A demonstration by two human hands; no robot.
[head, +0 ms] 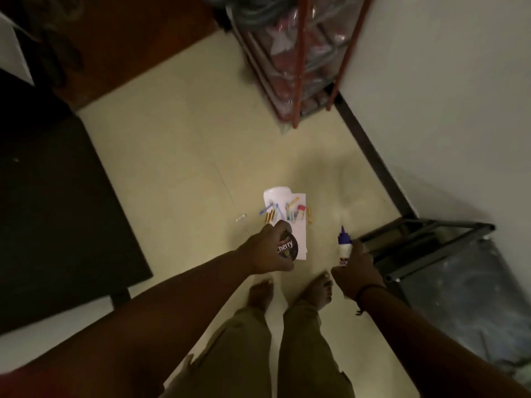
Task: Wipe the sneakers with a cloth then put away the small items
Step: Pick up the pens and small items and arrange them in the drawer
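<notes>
**Both hands loaded over the scattered small items**

We're looking straight down at a smooth, pale cream floor [178, 156] in dim light. The left hand [267, 251] has its grip curled round a flat, round tin [287, 247], dark-lidded, with "Cherry" in white lettering across the top; the fingers wrap its rim from above and below. The right hand [356, 271] grips a small squeeze bottle [344, 248], its white plastic body upright, a purple conical nozzle cap pointing up, a printed label half hidden by the fingers. A dark cord band [366, 294] circles that wrist.

Just beyond the tin, on the floor, lies a white sheet of paper [287, 196], flat, its near corner hidden behind the tin. Strewn on it and spilling off its edges is a cluster of small items [290, 212]: short stick-like pieces in blue, yellow and pale green, plus a stubby one with a pink top. They are too blurred to name more closely.

Bare feet [287, 291] and loose khaki trouser legs stand just beneath the hands. A red metal-framed rack [298, 64] with clear plastic-wrapped contents stands at the wall beyond. At right, a black metal frame [425, 242] sits near the bottle. A dark flat slab [57, 196] fills the left.
</notes>
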